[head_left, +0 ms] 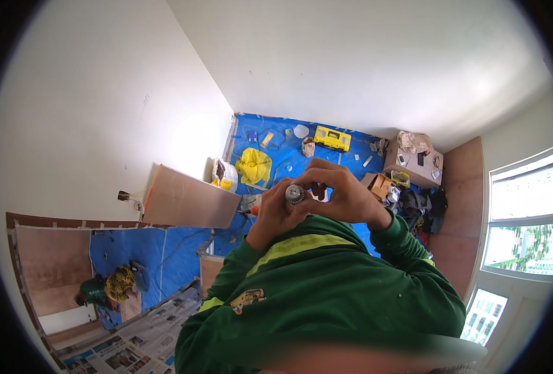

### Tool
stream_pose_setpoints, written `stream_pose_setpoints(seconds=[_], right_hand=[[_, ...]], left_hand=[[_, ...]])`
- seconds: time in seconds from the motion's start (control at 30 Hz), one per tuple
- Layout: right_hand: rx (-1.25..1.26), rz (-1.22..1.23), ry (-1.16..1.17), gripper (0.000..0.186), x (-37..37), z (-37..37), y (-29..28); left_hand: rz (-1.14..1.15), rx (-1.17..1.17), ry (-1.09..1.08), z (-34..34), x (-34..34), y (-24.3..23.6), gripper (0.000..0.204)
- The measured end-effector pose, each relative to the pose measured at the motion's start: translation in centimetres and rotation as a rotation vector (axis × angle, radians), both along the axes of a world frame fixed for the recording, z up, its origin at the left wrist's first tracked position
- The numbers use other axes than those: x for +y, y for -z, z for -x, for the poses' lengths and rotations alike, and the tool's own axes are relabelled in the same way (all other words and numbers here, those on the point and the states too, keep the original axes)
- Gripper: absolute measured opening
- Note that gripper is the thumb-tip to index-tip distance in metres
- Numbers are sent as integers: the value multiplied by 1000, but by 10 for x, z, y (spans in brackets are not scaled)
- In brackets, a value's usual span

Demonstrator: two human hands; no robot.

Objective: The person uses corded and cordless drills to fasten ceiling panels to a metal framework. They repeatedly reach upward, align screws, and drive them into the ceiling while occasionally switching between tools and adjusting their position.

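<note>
Held up in front of my chest is a silver, round drill chuck (295, 194) with a toothed rim, its face turned up toward me. My left hand (270, 215) is closed round it, and a bit of orange (255, 210) shows beside that hand's edge. Whatever body the chuck belongs to is hidden below the hands. From the other side my right hand (345, 190) comes in with curled fingers, thumb and fingertips close against the chuck. Anything small pinched in those fingers cannot be made out.
Blue sheeting (282, 171) covers the floor, with a yellow bag (253, 165), a white bucket (224, 174) and a yellow case (332, 138) on it. A large box (413, 165) stands right. A board (189, 199) leans left. A co-worker (111, 290) bends low beyond an opening.
</note>
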State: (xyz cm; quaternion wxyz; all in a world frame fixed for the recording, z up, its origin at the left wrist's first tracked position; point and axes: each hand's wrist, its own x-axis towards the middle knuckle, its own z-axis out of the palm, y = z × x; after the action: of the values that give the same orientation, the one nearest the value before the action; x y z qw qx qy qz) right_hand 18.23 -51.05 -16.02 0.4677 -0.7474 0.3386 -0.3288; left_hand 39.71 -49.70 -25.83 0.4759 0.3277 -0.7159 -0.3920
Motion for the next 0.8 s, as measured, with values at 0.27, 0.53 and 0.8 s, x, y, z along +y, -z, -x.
stream_pose_setpoints(seconds=[0.27,0.53,0.8], right_hand=[[91,120,222,35,21,-15,12],[40,48,-7,45,6,-3,16],[-6,141,-139,71,-1,11,13]], left_hand=[[-118,78,-46,11,11,1,32],[-143,43,61,1,6,9,41],[-298,93,133,4,9,14,50]])
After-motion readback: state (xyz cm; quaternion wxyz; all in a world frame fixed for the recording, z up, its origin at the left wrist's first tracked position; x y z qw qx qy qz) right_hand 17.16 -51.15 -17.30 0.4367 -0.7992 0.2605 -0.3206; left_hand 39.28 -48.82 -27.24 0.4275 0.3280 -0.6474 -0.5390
